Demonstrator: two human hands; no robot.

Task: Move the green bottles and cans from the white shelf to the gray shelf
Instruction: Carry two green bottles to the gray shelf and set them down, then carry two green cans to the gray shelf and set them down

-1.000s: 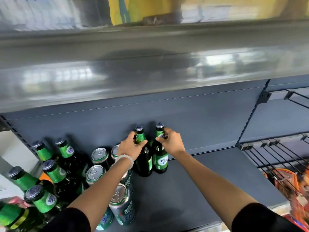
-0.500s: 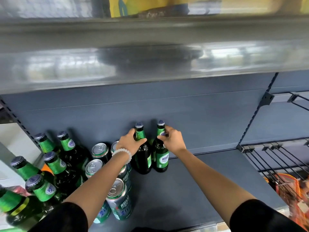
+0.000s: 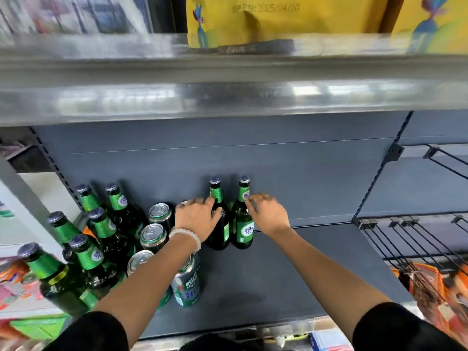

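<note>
Two green glass bottles stand upright side by side at the back of the gray shelf [image 3: 278, 279]: the left bottle [image 3: 223, 234] and the right bottle [image 3: 244, 230]. My left hand [image 3: 196, 216] rests against the left bottle's shoulder with loosened, spread fingers. My right hand [image 3: 268, 214] is just right of the right bottle's neck, its fingertips apart and barely touching the label. Further left on the same shelf stand several more green bottles [image 3: 101, 229] and green cans [image 3: 154, 235]. One can [image 3: 188, 285] sits under my left forearm.
A metal shelf edge [image 3: 228, 97] overhangs the scene, with yellow packages [image 3: 278, 19] on top. Black wire racks [image 3: 417, 236] adjoin the gray shelf on the right, with orange packets [image 3: 435, 282] below them. A white panel [image 3: 15, 219] lies at the far left.
Both hands gripped the two bottle necks before; now their fingers have loosened and spread, and the hands have slid down and away. The bottles stay standing in place.
</note>
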